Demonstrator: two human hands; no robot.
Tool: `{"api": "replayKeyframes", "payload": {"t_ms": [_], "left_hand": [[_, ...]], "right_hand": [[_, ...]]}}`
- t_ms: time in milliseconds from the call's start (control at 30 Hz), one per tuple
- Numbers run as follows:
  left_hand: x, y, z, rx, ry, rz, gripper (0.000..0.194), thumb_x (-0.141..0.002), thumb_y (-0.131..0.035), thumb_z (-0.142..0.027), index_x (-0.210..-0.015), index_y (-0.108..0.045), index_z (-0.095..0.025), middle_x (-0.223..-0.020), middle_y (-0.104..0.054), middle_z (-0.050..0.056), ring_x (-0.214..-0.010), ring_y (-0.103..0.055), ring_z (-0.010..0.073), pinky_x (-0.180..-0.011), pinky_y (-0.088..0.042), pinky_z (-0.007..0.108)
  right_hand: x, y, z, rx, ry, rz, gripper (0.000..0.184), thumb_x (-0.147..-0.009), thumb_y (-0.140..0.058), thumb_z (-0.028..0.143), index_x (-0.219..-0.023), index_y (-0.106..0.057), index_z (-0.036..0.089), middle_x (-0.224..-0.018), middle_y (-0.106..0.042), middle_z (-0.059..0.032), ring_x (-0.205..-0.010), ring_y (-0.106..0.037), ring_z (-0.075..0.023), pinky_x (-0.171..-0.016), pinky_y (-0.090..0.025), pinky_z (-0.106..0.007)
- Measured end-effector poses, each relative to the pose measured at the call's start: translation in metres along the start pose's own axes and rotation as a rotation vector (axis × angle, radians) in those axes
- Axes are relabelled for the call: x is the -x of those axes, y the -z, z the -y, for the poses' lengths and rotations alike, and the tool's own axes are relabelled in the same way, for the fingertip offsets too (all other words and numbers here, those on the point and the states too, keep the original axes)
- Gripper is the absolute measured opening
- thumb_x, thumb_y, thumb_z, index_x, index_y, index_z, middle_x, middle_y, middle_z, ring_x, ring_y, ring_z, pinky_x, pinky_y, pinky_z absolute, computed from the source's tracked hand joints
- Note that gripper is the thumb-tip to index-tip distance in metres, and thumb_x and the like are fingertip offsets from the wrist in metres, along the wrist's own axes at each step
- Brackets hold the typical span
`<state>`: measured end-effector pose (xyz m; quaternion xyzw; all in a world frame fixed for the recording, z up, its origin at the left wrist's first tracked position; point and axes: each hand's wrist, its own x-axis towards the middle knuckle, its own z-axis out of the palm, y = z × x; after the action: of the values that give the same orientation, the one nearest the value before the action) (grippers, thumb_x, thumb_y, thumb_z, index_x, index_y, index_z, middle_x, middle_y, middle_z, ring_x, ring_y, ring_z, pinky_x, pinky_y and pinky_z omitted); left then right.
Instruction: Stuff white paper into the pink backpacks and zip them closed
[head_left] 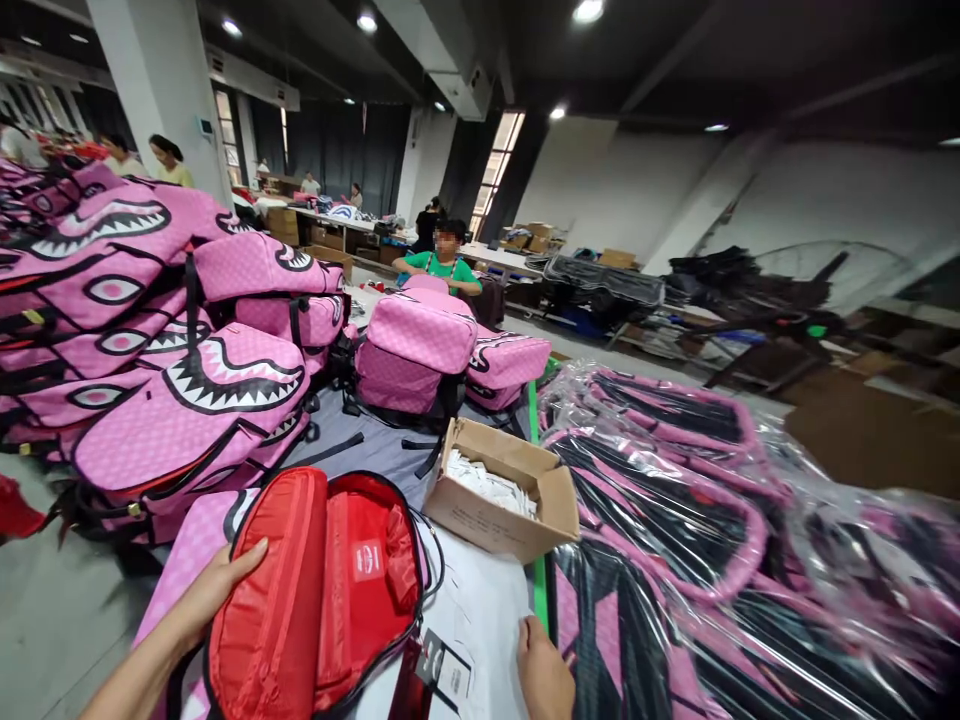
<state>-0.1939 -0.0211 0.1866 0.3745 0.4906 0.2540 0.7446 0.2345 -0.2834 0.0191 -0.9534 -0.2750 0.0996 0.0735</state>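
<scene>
A pink backpack (315, 590) lies open in front of me on the table, its red lining showing. My left hand (214, 590) grips the edge of its open flap, thumb on top. My right hand (544, 675) is low at the frame's bottom edge, resting on a white sheet (480, 610) beside a hang tag (446, 672); its fingers are hidden. A cardboard box (504, 490) of white tags stands just behind the sheet.
Pink shark-mouth backpacks are piled at the left (150, 330) and in the middle (420, 350). Backpacks wrapped in clear plastic (675, 500) cover the right. A person in a green shirt (442, 262) sits beyond the table; other people work further back.
</scene>
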Motion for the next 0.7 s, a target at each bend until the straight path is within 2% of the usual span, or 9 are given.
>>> {"api": "replayKeyframes", "payload": {"t_ms": [133,233,333,533,700], "left_hand": [[-0.004,0.004,0.000,0.022,0.054,0.003,0.058,-0.076,-0.078,-0.046,-0.123,-0.063,-0.016,-0.119,-0.072,0.013,-0.108,-0.070,0.0303,-0.093,-0.058,0.036],[-0.007,0.007,0.000,0.021,0.052,0.045,0.058,-0.074,-0.079,-0.049,-0.119,-0.065,-0.016,-0.118,-0.073,0.013,-0.109,-0.069,0.0313,-0.095,-0.057,0.038],[-0.008,0.009,0.000,0.015,0.041,0.072,0.059,-0.072,-0.081,-0.051,-0.116,-0.067,-0.016,-0.116,-0.073,0.013,-0.111,-0.068,0.0328,-0.098,-0.056,0.041],[-0.007,0.009,-0.003,0.010,0.006,0.078,0.061,-0.073,-0.081,-0.050,-0.121,-0.066,-0.015,-0.119,-0.072,0.014,-0.111,-0.068,0.0312,-0.102,-0.053,0.041],[-0.009,0.006,-0.005,-0.020,-0.027,0.106,0.061,-0.077,-0.078,-0.049,-0.126,-0.063,-0.016,-0.121,-0.071,0.014,-0.112,-0.068,0.0317,-0.098,-0.055,0.042]], "right_hand": [[0.002,0.018,0.009,0.033,-0.079,0.064,0.038,-0.101,-0.039,0.038,-0.123,-0.058,0.014,-0.104,-0.073,-0.0153,-0.100,-0.071,-0.0282,-0.079,-0.051,-0.036],[0.000,0.024,0.010,0.072,-0.092,0.120,0.030,-0.099,-0.039,0.028,-0.113,-0.062,0.016,-0.103,-0.074,-0.0153,-0.101,-0.071,-0.0284,-0.076,-0.052,-0.035],[0.001,0.023,0.011,0.131,-0.068,0.135,0.036,-0.101,-0.029,0.024,-0.109,-0.064,0.017,-0.096,-0.075,-0.0146,-0.095,-0.072,-0.0287,-0.075,-0.052,-0.037],[0.016,0.021,0.018,0.163,0.044,0.018,0.043,-0.103,-0.025,0.027,-0.113,-0.067,0.021,-0.105,-0.075,-0.0101,-0.090,-0.073,-0.0252,-0.074,-0.051,-0.033],[0.023,0.046,0.033,0.122,0.060,-0.082,0.042,-0.102,-0.031,0.030,-0.124,-0.066,0.021,-0.115,-0.073,-0.0098,-0.097,-0.072,-0.0246,-0.081,-0.051,-0.031]]}}
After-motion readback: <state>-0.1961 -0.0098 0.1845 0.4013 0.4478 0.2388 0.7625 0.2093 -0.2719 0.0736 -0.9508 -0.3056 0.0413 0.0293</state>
